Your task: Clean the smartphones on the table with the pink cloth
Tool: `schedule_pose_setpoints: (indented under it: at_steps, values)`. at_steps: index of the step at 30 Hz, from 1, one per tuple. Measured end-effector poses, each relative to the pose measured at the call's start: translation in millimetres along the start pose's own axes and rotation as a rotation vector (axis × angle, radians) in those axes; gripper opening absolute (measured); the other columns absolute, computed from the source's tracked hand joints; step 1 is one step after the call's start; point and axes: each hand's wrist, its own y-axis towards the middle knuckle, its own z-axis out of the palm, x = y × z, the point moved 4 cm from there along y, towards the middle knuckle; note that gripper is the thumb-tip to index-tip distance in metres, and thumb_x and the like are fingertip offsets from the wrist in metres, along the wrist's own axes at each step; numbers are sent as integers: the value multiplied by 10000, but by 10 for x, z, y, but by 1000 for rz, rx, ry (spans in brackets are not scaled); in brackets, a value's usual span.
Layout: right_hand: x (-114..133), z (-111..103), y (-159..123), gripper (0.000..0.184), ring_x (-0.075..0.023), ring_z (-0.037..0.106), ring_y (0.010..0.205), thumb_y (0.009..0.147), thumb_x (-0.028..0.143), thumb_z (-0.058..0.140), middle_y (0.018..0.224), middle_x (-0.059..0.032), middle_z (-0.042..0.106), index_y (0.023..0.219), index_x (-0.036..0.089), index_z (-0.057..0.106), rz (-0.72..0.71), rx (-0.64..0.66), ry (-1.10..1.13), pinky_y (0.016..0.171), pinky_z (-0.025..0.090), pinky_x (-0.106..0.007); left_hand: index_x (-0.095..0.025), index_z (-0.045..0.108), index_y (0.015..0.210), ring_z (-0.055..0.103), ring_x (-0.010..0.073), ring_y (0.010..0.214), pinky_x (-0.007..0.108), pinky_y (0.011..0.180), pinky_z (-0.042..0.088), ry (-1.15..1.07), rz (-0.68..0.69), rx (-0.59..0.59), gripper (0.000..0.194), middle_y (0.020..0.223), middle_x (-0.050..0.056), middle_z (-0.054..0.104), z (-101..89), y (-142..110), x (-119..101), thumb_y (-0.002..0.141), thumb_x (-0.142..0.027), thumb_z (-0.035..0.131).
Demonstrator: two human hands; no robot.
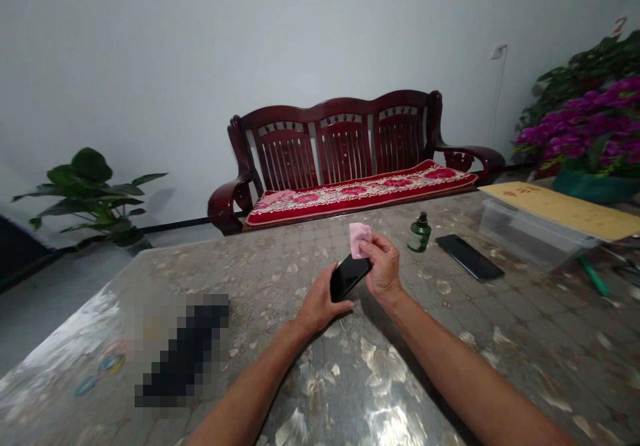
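My left hand (321, 301) is closed around the lower end of a black smartphone (349, 277), which is tilted with its dark screen towards me. At the phone's upper right edge, my right hand (383, 263) pinches a small pink cloth (359, 238) between thumb and fingers. The cloth stands up over the phone's top end; whether it touches the screen I cannot tell. To the right of my right hand stands a green bottle (419, 234) with a black top. A second dark phone (469, 257) lies flat beyond the bottle.
A clear plastic box (520, 236) with a yellow envelope (565, 207) across its top stands at the right, near a green-handled tool (594, 277). A pixelated dark object (185, 353) and coloured bands (111, 361) lie at the left. Behind the table (240, 393) is a wooden bench (345, 146).
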Motion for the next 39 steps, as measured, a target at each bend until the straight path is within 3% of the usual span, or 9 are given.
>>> schedule_pose_setpoints:
  at_steps: [4,9,12,15,20,27,34,39]
  values:
    - [143,19,-5,192,-109,515,567,566,251,772,646,37,636,741,182,734,-14,56,10,568,392,-242,-160,473,1424,487,368,1313,558,1146,316,-93,-15,-21,932,1410,173,543,33,-10,-149,623,-424,869]
    - [364,-58,113,214,-132,538,641,584,265,775,731,17,671,784,196,739,-86,67,7,635,432,-269,-179,572,1334,585,311,1168,471,1072,418,-579,-157,131,824,1254,131,637,84,-65,-317,645,-535,849]
    - [474,-103,120,172,-148,539,695,656,286,758,752,11,657,806,204,752,-230,80,-198,655,440,-274,-159,597,1312,618,257,1059,410,1008,460,-925,-238,188,807,1200,132,640,114,-122,-403,666,-578,838]
    - [506,-67,32,120,-147,512,673,760,292,714,748,2,615,831,218,776,-392,186,-485,611,424,-268,-138,591,1319,622,246,1062,399,1007,459,-1202,-305,243,810,1237,148,629,157,-178,-427,693,-598,821]
    - [437,52,-133,253,-157,563,738,891,174,547,817,-25,629,971,244,778,-674,393,-886,693,452,-285,-125,618,1276,632,238,1094,371,987,465,-1483,-384,388,838,1253,141,653,222,-253,-350,665,-664,810]
    - [348,113,-188,257,-201,555,822,896,101,537,812,-47,623,985,216,748,-864,490,-1290,756,417,-316,-112,637,1252,659,255,1056,378,932,475,-1583,-414,455,861,1224,153,684,235,-314,-241,638,-691,804]
    - [247,178,-341,234,-189,524,778,830,72,553,788,-36,606,889,216,727,-927,802,-1316,741,391,-310,-150,657,1186,672,269,1067,476,1011,446,-1601,-462,373,741,1112,98,747,212,-317,-7,652,-639,816]
    - [276,154,-292,246,-195,521,790,831,67,548,816,-46,615,923,215,722,-958,685,-1365,739,376,-313,-113,657,1180,688,281,1056,451,992,475,-1602,-473,401,816,1108,139,745,215,-311,-49,617,-684,808]
